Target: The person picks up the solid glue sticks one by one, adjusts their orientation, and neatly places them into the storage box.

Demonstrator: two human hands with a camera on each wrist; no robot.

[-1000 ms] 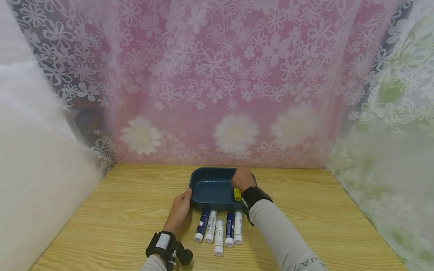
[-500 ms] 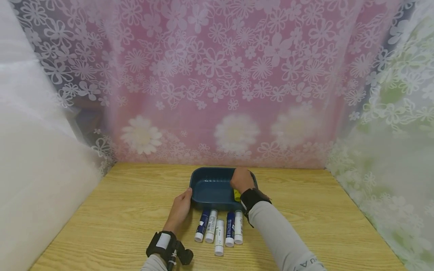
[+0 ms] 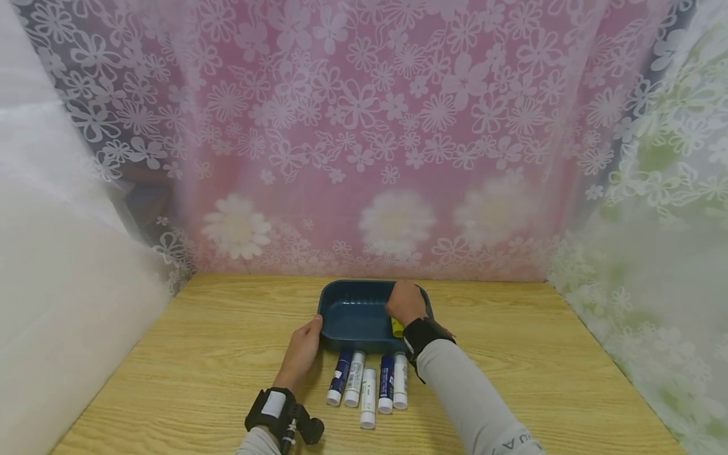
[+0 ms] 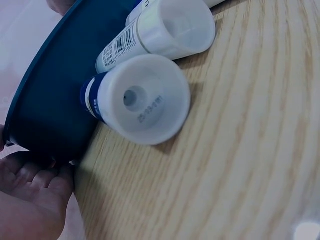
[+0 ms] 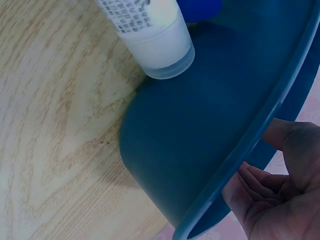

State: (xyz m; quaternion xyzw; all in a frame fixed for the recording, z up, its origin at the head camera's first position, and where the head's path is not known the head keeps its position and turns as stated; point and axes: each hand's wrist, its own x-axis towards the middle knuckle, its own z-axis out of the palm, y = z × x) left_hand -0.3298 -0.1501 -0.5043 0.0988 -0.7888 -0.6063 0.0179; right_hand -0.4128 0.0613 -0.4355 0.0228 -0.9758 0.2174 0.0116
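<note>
A dark blue rectangular tray stands on the wooden table. My left hand holds its left side, thumb at the rim; in the left wrist view the fingers curl beneath the tray's edge. Inside the right end, my right hand grips a yellow cylindrical stick, whose near end sticks out below the hand. The right wrist view shows the thumb and fingers reaching down behind the rim, their tips and the yellow stick hidden by the tray wall.
Several glue sticks lie in a row before the tray: a blue one and a white one at left, a white one nearer, more at right. Behind the table hangs a pink flowered curtain; pale sheets flank both sides.
Almost nothing moves. The right hand and the yellow stick shift very slightly left within the tray, while the left hand keeps its hold.
</note>
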